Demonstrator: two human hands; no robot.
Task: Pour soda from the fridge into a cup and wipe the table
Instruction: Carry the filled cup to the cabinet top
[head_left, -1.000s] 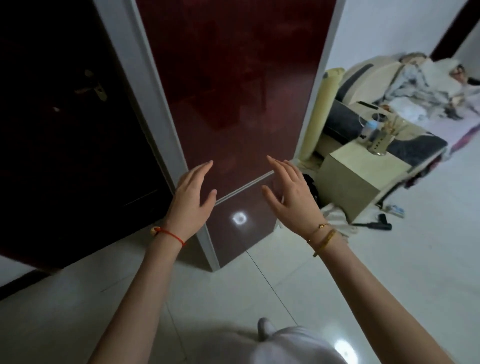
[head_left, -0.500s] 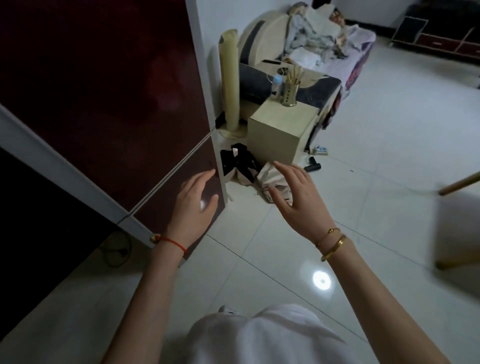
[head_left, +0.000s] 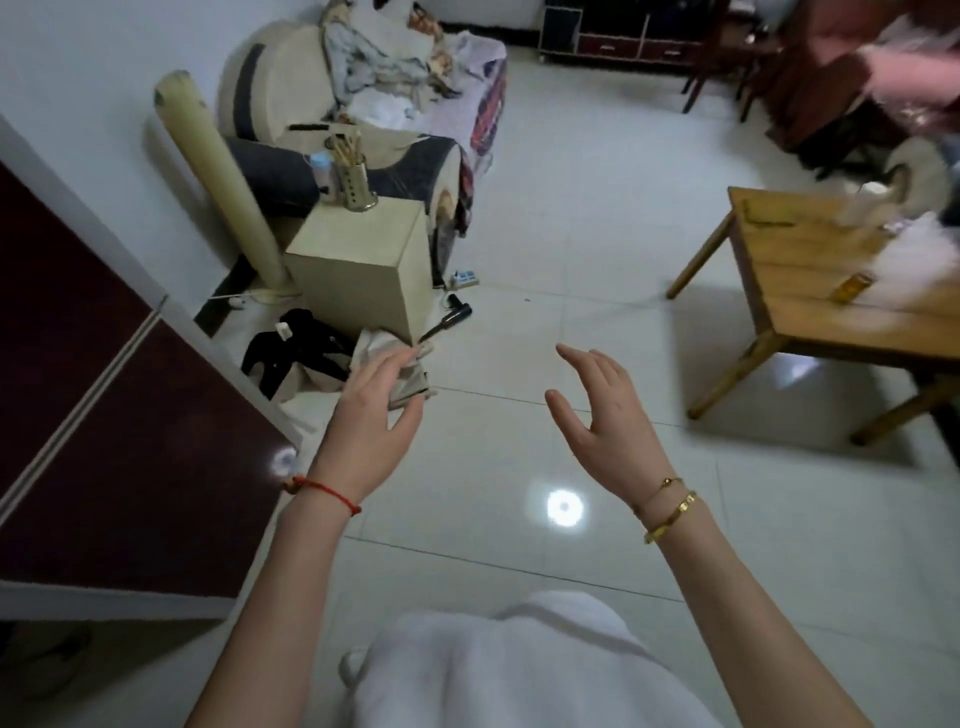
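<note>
The dark red fridge (head_left: 104, 415) with its doors closed fills the left edge of the head view. A low wooden table (head_left: 831, 291) stands at the right, carrying a small yellow box (head_left: 854, 287) and blurred white stuff. My left hand (head_left: 371, 415) and my right hand (head_left: 608, 421) are both raised in front of me over the white tiled floor, fingers straight and relaxed, holding nothing. Neither hand touches the fridge. No soda or cup can be made out.
A beige box (head_left: 363, 270) with a metal utensil holder (head_left: 353, 182) sits by a cluttered sofa (head_left: 363, 104). A rolled mat (head_left: 223, 171) leans on the wall. Black clothing (head_left: 296, 348), a hair dryer (head_left: 452, 317) and a power strip (head_left: 464, 279) lie on the floor.
My view has swung right, away from the fridge front toward the room. The wooden table has come into view. Both hands stay raised and empty.
</note>
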